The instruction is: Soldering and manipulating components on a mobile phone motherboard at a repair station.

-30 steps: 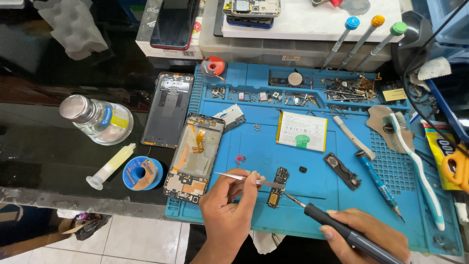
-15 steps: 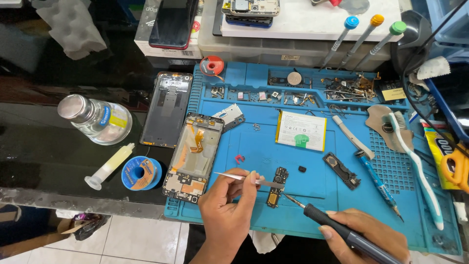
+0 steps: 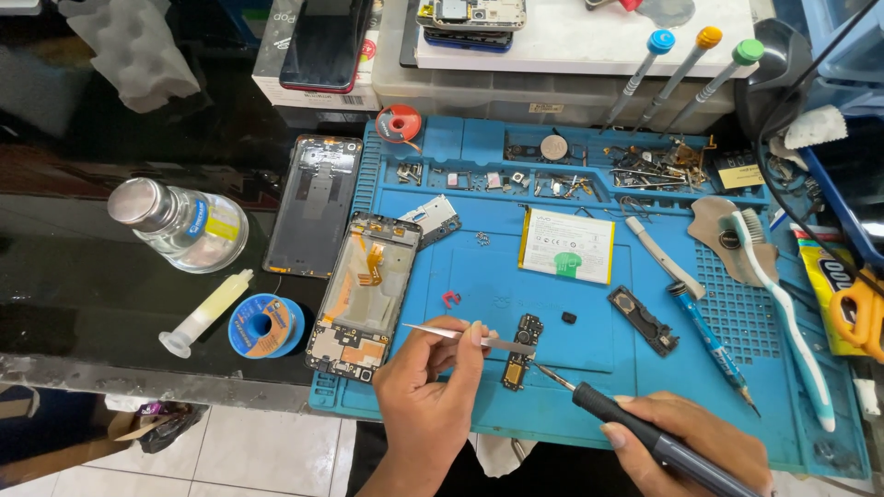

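My left hand (image 3: 433,396) pinches thin metal tweezers (image 3: 460,336) whose tips press on a small dark circuit board (image 3: 521,348) lying on the blue work mat (image 3: 589,405). My right hand (image 3: 700,446) grips a black soldering iron (image 3: 635,428); its fine tip touches the lower edge of that board. An opened phone frame (image 3: 364,294) with an orange flex cable lies just left of the board.
A phone back cover (image 3: 313,204), a white battery (image 3: 566,245), a solder spool (image 3: 265,325), a syringe (image 3: 204,313), and a glass bottle (image 3: 180,224) lie around. Screwdrivers (image 3: 677,69) stand at the back. A toothbrush (image 3: 783,313), blue pen tool (image 3: 714,345) and loose small parts sit on the mat.
Both hands hold nearly still; the tweezers and iron tip stay on the small board. The view shifts only slightly.
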